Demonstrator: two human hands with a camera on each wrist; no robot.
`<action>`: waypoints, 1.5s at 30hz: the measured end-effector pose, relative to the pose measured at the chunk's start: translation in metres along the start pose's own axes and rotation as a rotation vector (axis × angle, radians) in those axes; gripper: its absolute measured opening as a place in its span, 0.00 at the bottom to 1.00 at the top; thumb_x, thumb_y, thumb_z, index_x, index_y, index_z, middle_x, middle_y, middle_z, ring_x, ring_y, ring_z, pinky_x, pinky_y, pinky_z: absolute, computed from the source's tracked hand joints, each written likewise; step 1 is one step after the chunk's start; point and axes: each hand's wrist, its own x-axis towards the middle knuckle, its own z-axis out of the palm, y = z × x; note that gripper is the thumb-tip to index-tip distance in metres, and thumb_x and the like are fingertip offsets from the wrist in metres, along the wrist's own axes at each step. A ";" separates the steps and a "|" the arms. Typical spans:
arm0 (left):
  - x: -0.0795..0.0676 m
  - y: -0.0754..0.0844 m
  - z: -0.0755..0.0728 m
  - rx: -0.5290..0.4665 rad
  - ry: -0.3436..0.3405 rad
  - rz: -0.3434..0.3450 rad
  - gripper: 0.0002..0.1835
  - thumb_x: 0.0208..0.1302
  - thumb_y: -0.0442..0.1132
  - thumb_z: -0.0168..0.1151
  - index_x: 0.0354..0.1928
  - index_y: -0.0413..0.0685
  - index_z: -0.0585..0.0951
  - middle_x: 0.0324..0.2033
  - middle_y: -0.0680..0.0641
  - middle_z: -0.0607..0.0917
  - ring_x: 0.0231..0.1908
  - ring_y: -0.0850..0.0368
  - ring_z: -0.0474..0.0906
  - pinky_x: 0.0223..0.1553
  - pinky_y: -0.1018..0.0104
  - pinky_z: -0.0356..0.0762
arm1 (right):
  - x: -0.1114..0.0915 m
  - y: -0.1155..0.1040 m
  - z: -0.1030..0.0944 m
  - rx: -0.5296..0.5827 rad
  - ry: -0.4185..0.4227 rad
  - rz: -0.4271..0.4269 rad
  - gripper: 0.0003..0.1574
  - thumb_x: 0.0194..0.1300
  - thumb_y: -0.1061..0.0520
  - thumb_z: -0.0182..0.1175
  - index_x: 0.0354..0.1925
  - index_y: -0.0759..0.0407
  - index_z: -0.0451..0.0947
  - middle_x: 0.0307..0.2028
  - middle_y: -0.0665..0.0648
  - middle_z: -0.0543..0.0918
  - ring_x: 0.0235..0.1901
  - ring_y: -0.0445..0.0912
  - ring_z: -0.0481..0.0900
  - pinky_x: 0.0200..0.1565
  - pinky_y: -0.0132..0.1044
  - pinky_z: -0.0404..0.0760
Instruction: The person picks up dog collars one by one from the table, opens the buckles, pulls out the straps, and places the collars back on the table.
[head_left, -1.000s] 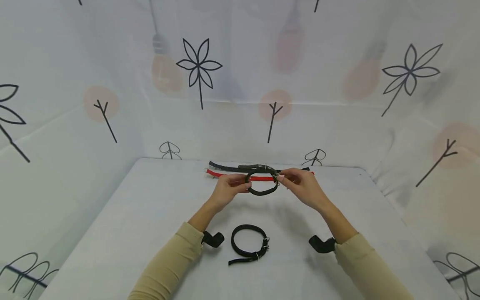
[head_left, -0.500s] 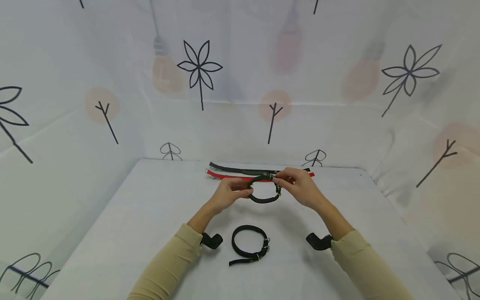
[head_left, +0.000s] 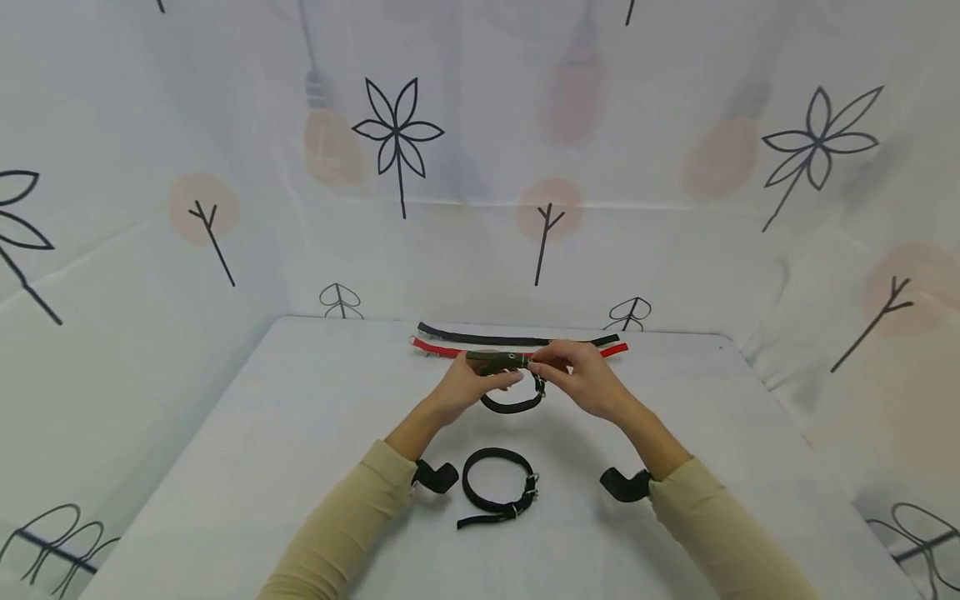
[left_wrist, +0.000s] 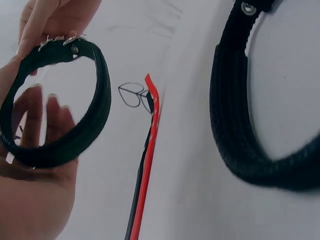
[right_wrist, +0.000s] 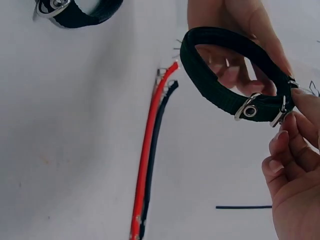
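A dark green buckled collar (head_left: 512, 408), closed into a loop, is held up above the table between both hands. My left hand (head_left: 468, 387) holds its left side, with fingers reaching through the loop (left_wrist: 102, 95) in the left wrist view. At the metal buckle (right_wrist: 276, 117), the thumb and fingertips of my right hand (right_wrist: 295, 185) pinch the strap. An eyelet and a metal ring show beside the buckle. Below the hands, a second collar (head_left: 467, 477), black and looped with its tail end free, lies on the table.
A red collar (head_left: 431, 347) and a black collar (head_left: 480, 339) lie stretched out side by side near the back edge of the white table (head_left: 300, 467). Behind it hangs a patterned fabric backdrop (head_left: 465, 250). Black wrist cameras (head_left: 625, 485) sit at both cuffs.
Both hands have come closer together, the right one moving left. The green collar has turned and dropped slightly, its upper strap now across the left fingers. The collars on the table have not moved.
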 end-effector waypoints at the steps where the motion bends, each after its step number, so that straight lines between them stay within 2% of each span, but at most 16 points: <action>1: 0.001 0.000 0.002 -0.023 0.006 0.007 0.14 0.66 0.45 0.72 0.50 0.49 0.87 0.37 0.50 0.86 0.38 0.54 0.80 0.49 0.45 0.76 | 0.000 0.000 0.002 0.001 -0.005 -0.010 0.06 0.71 0.56 0.66 0.45 0.52 0.87 0.33 0.47 0.82 0.30 0.45 0.74 0.30 0.36 0.74; 4: 0.002 0.000 0.005 -0.075 0.023 0.025 0.11 0.67 0.42 0.72 0.46 0.46 0.87 0.28 0.51 0.80 0.28 0.56 0.73 0.38 0.52 0.73 | 0.001 -0.001 0.006 0.001 -0.008 -0.035 0.06 0.70 0.56 0.67 0.44 0.52 0.87 0.32 0.46 0.82 0.29 0.45 0.75 0.31 0.37 0.75; 7: 0.002 0.000 0.007 -0.094 0.046 0.021 0.10 0.66 0.42 0.72 0.46 0.46 0.88 0.28 0.53 0.79 0.24 0.58 0.66 0.30 0.63 0.67 | 0.002 -0.001 0.007 -0.006 -0.004 -0.047 0.05 0.69 0.57 0.68 0.44 0.52 0.87 0.32 0.45 0.82 0.30 0.44 0.74 0.31 0.38 0.75; 10: 0.002 0.002 0.008 -0.109 0.073 0.002 0.12 0.65 0.43 0.73 0.47 0.46 0.89 0.31 0.54 0.82 0.24 0.59 0.63 0.27 0.68 0.64 | 0.002 -0.001 0.008 -0.007 -0.002 -0.050 0.05 0.69 0.57 0.68 0.44 0.52 0.87 0.32 0.45 0.82 0.30 0.44 0.74 0.32 0.38 0.75; 15: 0.001 0.005 0.008 -0.104 0.091 -0.001 0.13 0.65 0.44 0.73 0.47 0.45 0.90 0.33 0.55 0.86 0.24 0.59 0.62 0.27 0.68 0.63 | 0.003 -0.001 0.009 0.005 -0.012 -0.052 0.06 0.71 0.56 0.66 0.45 0.53 0.86 0.33 0.46 0.83 0.30 0.44 0.74 0.31 0.36 0.74; 19: -0.002 0.008 0.004 -0.120 0.134 0.019 0.13 0.65 0.42 0.73 0.49 0.43 0.89 0.32 0.55 0.87 0.25 0.60 0.64 0.26 0.69 0.63 | 0.001 0.000 0.007 0.028 0.027 -0.027 0.06 0.73 0.55 0.64 0.45 0.53 0.85 0.34 0.49 0.83 0.30 0.45 0.73 0.30 0.35 0.72; 23: -0.003 0.011 -0.002 -0.131 0.172 0.052 0.14 0.65 0.38 0.72 0.51 0.41 0.88 0.25 0.55 0.81 0.23 0.60 0.62 0.25 0.70 0.63 | -0.001 0.001 0.003 0.063 0.074 -0.004 0.06 0.74 0.55 0.63 0.44 0.54 0.84 0.35 0.49 0.83 0.32 0.47 0.74 0.32 0.37 0.73; 26: -0.002 0.011 -0.005 -0.125 0.165 0.066 0.14 0.66 0.37 0.72 0.51 0.39 0.88 0.21 0.56 0.75 0.21 0.61 0.60 0.25 0.70 0.62 | 0.000 0.001 0.001 0.078 0.066 -0.016 0.06 0.74 0.56 0.63 0.45 0.55 0.85 0.36 0.49 0.83 0.33 0.47 0.74 0.33 0.38 0.73; 29: -0.001 0.011 -0.006 -0.106 0.153 0.072 0.14 0.65 0.36 0.72 0.50 0.39 0.88 0.24 0.56 0.80 0.20 0.61 0.60 0.24 0.71 0.61 | 0.002 0.001 0.001 0.090 0.052 -0.034 0.06 0.73 0.57 0.64 0.46 0.55 0.86 0.35 0.49 0.83 0.32 0.46 0.73 0.32 0.37 0.72; 32: -0.002 0.010 -0.005 -0.077 0.132 0.073 0.13 0.64 0.36 0.73 0.49 0.40 0.89 0.32 0.55 0.87 0.22 0.61 0.63 0.23 0.71 0.62 | 0.004 0.000 0.003 0.083 0.048 -0.058 0.07 0.70 0.60 0.66 0.46 0.56 0.87 0.33 0.50 0.81 0.30 0.45 0.71 0.30 0.36 0.69; 35: -0.002 0.010 -0.003 -0.053 0.118 0.066 0.13 0.64 0.36 0.73 0.49 0.40 0.89 0.37 0.55 0.89 0.26 0.61 0.67 0.24 0.71 0.63 | 0.006 -0.002 0.006 0.065 0.056 -0.080 0.07 0.69 0.63 0.67 0.45 0.59 0.87 0.31 0.52 0.79 0.28 0.44 0.70 0.29 0.34 0.66; 41: -0.004 0.013 -0.002 -0.028 0.129 0.056 0.13 0.64 0.37 0.73 0.48 0.41 0.89 0.38 0.55 0.90 0.33 0.60 0.74 0.25 0.69 0.63 | 0.005 -0.019 0.003 0.056 0.076 -0.087 0.05 0.68 0.68 0.65 0.42 0.65 0.86 0.30 0.57 0.79 0.27 0.44 0.69 0.29 0.33 0.65; 45: -0.005 0.016 -0.005 -0.026 0.148 0.062 0.13 0.63 0.37 0.74 0.48 0.42 0.90 0.34 0.56 0.88 0.30 0.61 0.71 0.26 0.70 0.64 | 0.000 -0.034 -0.005 0.061 0.105 -0.074 0.06 0.69 0.67 0.64 0.43 0.65 0.86 0.31 0.60 0.80 0.30 0.44 0.69 0.31 0.35 0.67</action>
